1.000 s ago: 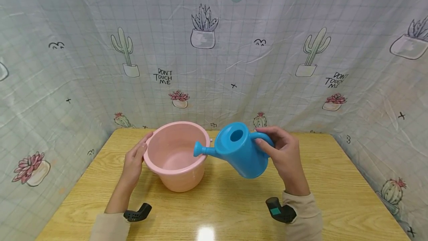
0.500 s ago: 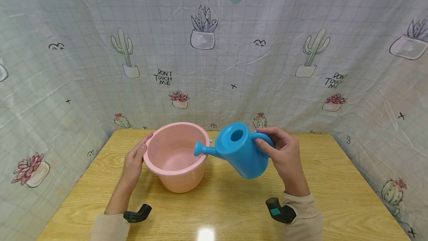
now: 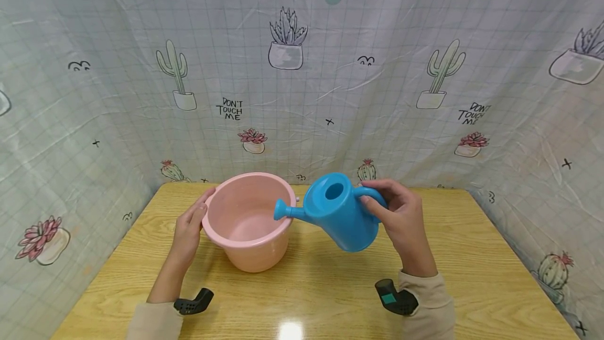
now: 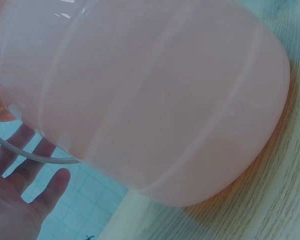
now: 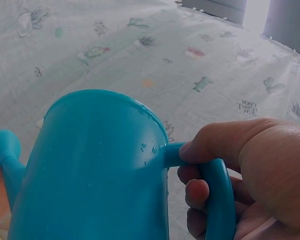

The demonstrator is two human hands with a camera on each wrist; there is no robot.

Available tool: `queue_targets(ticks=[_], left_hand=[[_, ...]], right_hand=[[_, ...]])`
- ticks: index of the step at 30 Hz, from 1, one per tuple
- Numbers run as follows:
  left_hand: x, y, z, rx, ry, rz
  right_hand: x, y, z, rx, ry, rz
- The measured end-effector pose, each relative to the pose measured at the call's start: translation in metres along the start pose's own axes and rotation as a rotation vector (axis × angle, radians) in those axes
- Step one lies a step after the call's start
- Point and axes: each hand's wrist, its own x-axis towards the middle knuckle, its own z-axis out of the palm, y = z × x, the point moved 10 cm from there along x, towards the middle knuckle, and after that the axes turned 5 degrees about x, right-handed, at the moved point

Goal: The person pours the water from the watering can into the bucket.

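Head view: left hand (image 3: 187, 227) touches the rim of the pink bucket (image 3: 257, 256) on the table (image 3: 330, 293), fingers loosely extended; right hand (image 3: 401, 216) holds the tilted blue watering can (image 3: 346, 224), spout (image 3: 298, 213) over the bucket

Left wrist: fingers spread near the bucket's thin handle (image 4: 40, 159)

Right wrist: curled fingers and thumb grip the can's handle (image 5: 221, 200)

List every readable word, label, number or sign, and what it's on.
"DON'T TOUCH ME": printed backdrop, left of centre, head view.
"DON'T TOUCH ME": backdrop, further right, distorted by creases.
"X": small cross marks, several across the backdrop.
Right wrist view: some backdrop lettering too small or blurred to read.
Pink bucket, blue watering can: no text visible.
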Motion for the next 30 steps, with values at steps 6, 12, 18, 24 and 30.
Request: queue_targets(ticks=[6, 12, 18, 24, 30], left_hand=[[-0.0006, 0.0012, 0.0002, 0.000, -0.003, 0.005], [-0.0006, 0.0010, 0.0001, -0.001, 0.000, 0.005], [0.0000, 0.0001, -0.0003, -0.013, 0.009, 0.014], [0.0000, -0.0002, -0.0003, -0.016, 0.010, 0.021], [-0.0005, 0.0004, -0.0001, -0.007, 0.005, 0.010]], right_hand=[[0.0001, 0.0004, -0.0005, -0.012, -0.006, 0.002], [0.0003, 0.0010, -0.0002, -0.007, -0.010, -0.002], [0.0003, 0.0014, -0.0006, -0.020, -0.004, 0.004], [-0.0004, 0.0020, -0.0005, -0.035, 0.001, 0.018], [0.0001, 0.0010, -0.0006, -0.041, 0.001, 0.010]])
